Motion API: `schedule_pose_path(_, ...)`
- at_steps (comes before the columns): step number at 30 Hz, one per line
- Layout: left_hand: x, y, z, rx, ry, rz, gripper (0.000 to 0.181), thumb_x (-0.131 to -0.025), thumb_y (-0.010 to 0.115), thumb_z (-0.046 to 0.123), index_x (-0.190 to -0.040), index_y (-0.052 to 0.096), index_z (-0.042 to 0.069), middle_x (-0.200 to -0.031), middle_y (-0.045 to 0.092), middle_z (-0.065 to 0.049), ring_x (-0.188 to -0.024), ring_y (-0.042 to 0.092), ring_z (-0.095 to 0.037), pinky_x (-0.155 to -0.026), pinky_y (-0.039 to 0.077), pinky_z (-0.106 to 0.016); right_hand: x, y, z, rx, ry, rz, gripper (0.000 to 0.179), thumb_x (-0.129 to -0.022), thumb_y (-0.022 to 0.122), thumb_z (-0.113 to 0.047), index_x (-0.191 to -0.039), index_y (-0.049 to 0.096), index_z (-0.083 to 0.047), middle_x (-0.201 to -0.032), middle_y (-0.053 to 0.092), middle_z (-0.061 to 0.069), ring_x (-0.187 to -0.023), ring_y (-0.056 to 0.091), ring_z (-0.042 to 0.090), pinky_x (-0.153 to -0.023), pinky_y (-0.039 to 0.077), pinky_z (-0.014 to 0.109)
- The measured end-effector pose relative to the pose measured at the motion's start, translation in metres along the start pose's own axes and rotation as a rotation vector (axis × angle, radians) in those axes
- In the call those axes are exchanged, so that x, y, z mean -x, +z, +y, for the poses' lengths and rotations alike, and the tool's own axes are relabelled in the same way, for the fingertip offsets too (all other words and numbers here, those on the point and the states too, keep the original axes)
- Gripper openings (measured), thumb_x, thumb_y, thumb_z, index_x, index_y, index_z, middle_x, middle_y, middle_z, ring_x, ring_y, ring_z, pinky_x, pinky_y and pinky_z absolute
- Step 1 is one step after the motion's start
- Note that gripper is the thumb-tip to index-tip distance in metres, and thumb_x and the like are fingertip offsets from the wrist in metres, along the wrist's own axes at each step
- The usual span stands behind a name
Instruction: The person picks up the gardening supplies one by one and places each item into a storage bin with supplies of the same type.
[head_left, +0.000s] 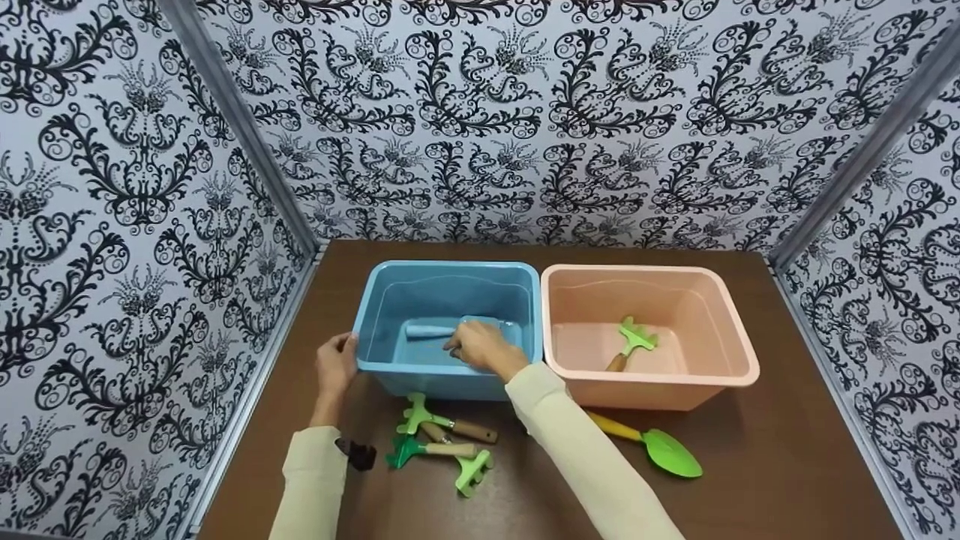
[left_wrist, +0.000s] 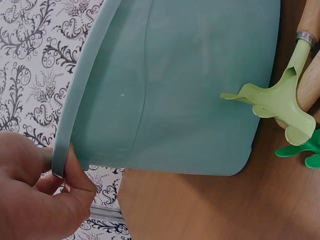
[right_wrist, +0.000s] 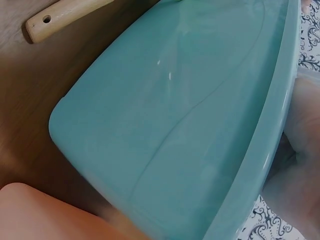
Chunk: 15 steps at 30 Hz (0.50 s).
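Note:
My left hand [head_left: 336, 364] pinches the rim of the blue tub [head_left: 450, 369] at its front left corner, with thumb and fingers on either side of the rim in the left wrist view. Over the front rim reaches my right hand [head_left: 484, 346], down into the same tub. Beside its fingers lies a blue-handled tool [head_left: 429, 331] on the tub floor, its far end partly behind the hand. The fingers look bent, but whether they grip anything is hidden; the right wrist view shows that hand blurred behind the rim.
To the right stands a peach tub [head_left: 651, 380] holding a light green hand rake [head_left: 637, 335]. Before the blue tub lie light green rakes [head_left: 416, 415] and a dark green rake [head_left: 405, 450] with wooden handles. A green trowel [head_left: 673, 454] with a yellow handle lies before the peach tub.

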<state>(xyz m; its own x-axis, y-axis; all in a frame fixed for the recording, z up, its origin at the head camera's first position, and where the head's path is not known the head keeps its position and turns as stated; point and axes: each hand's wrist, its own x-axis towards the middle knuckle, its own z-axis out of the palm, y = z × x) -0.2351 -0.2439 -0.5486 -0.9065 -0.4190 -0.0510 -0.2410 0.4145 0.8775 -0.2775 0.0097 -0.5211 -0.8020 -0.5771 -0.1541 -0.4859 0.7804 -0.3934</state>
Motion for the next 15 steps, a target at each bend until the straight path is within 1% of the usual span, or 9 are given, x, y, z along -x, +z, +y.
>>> schedule_pose_path(5, -0.0008, 0.0004, -0.0002, -0.006, 0.005, 0.004, 0.039, -0.106, 0.046, 0.016, -0.130, 0.057, -0.013, -0.128, 0.060, -0.035, -0.119, 0.058, -0.045, -0.103, 0.046, -0.053, 0.0002, -0.0013, -0.0020, -0.018, -0.025, 0.027, 0.024, -0.100, 0.060, -0.017, -0.119, 0.075, -0.018, -0.121, 0.074, -0.003, -0.105, 0.070, 0.018, -0.074, 0.052, 0.025)
schedule_pose_path(7, -0.0014, 0.0008, -0.0003, -0.019, 0.011, 0.010, 0.039, -0.106, 0.046, 0.016, -0.129, 0.058, -0.013, -0.128, 0.060, -0.035, -0.118, 0.058, -0.045, -0.103, 0.046, -0.053, -0.0002, -0.0010, -0.0020, -0.023, -0.048, 0.057, 0.023, -0.100, 0.061, -0.016, -0.117, 0.076, -0.017, -0.118, 0.075, -0.002, -0.103, 0.071, 0.018, -0.076, 0.055, 0.028)
schedule_pose_path(11, -0.0013, 0.0013, 0.0001, -0.032, 0.007, 0.009, 0.039, -0.106, 0.046, 0.016, -0.130, 0.058, -0.012, -0.129, 0.060, -0.034, -0.119, 0.058, -0.046, -0.103, 0.046, -0.053, 0.0004, -0.0005, 0.0000, -0.027, -0.101, 0.141, 0.022, -0.100, 0.061, -0.015, -0.113, 0.077, -0.015, -0.114, 0.076, 0.001, -0.097, 0.073, 0.019, -0.081, 0.059, 0.034)
schedule_pose_path(15, -0.0013, 0.0002, 0.0009, -0.025, -0.007, -0.005, 0.040, -0.107, 0.045, 0.017, -0.132, 0.056, -0.012, -0.131, 0.058, -0.035, -0.121, 0.057, -0.046, -0.104, 0.045, -0.053, 0.0032, -0.0024, 0.0026, -0.038, -0.136, 0.205, 0.021, -0.100, 0.060, -0.017, -0.112, 0.078, -0.016, -0.112, 0.077, 0.002, -0.087, 0.074, 0.018, -0.072, 0.058, 0.033)
